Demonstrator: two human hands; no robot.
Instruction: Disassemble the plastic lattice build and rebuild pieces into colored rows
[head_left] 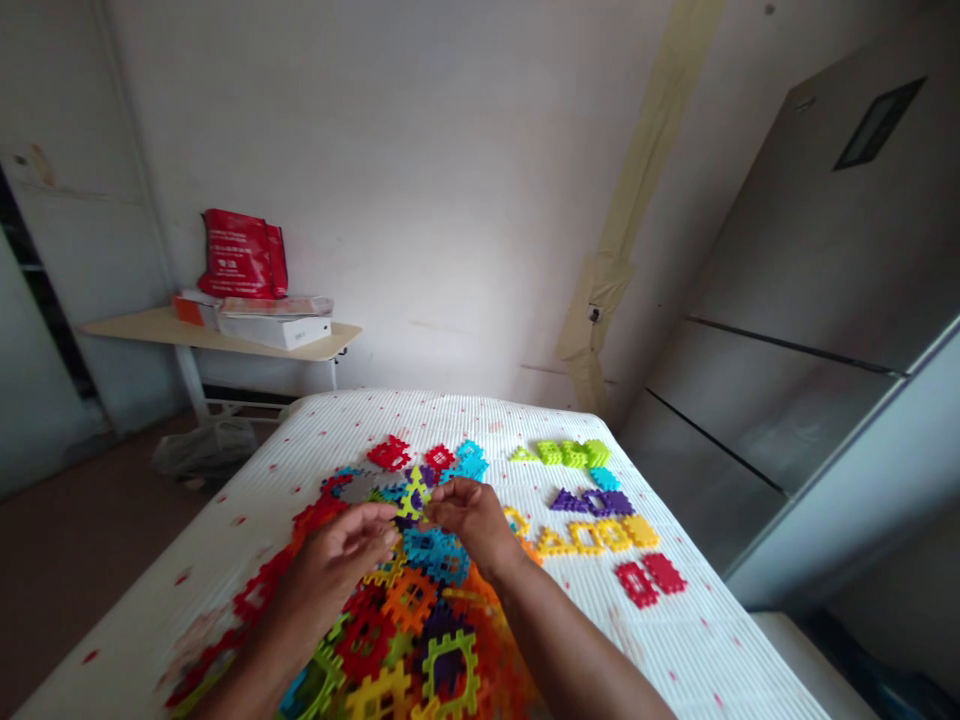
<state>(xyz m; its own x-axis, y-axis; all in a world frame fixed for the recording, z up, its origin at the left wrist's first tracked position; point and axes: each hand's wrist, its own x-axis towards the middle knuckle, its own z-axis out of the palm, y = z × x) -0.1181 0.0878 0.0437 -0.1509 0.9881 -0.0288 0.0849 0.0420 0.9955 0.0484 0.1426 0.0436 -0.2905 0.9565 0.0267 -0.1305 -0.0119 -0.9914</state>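
My right hand (469, 515) pinches a lime-green triangular interlocking plastic tile (414, 497) with a toothed edge and an open middle. It is held up over a heap of similar tiles. Just left of that triangle is my left hand (349, 545), its fingers curved and thumb apart from the index finger; whether a fingertip touches the triangle's corner I cannot tell. Beneath both hands spreads the mixed heap, with an orange window tile (410, 600), blue tiles (437, 553), a yellow tile (379, 695) and a lime-green frame tile (451, 675) among them.
To the right, tiles lie in rows by colour: lime-green (574, 454), purple (592, 502), yellow (600, 537) and red (649, 578). A white spotted cloth (247, 490) covers the table. Beyond stand a side table (341, 343) with a red bag (244, 255), and a refrigerator (795, 300).
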